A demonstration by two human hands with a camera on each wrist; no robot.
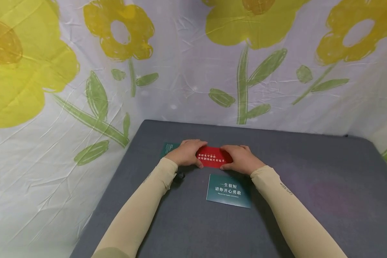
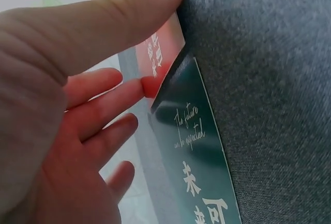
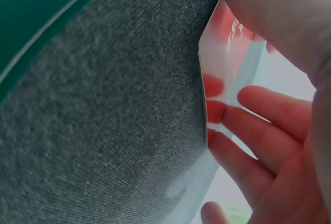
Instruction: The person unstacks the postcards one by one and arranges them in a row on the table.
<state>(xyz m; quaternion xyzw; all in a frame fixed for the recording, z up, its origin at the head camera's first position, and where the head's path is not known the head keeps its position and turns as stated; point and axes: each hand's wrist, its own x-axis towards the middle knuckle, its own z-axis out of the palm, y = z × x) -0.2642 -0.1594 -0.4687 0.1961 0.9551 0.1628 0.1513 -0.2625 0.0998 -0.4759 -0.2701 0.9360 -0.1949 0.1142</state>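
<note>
Two hands on one glossy red paper card (image 1: 213, 157) with white lettering.
Left hand (image 1: 184, 153) and right hand (image 1: 242, 159) pinch its ends mid-mat on the grey felt mat (image 1: 309, 186); a dark green card (image 1: 229, 191) lies nearer, another green card (image 1: 168, 147) far-left.

Grey felt-covered tabletop (image 1: 309, 186) against a creased white backdrop cloth (image 1: 187, 82) printed with yellow flowers, green leaves.

Grey mat (image 1: 309, 186) carries two green cards with white print: one (image 1: 229, 191) near the front edge at the middle, the other (image 1: 168, 147) toward the back left, partly covered; white sheet with yellow flowers (image 1: 193, 71) hangs behind the back and left edges.
</note>
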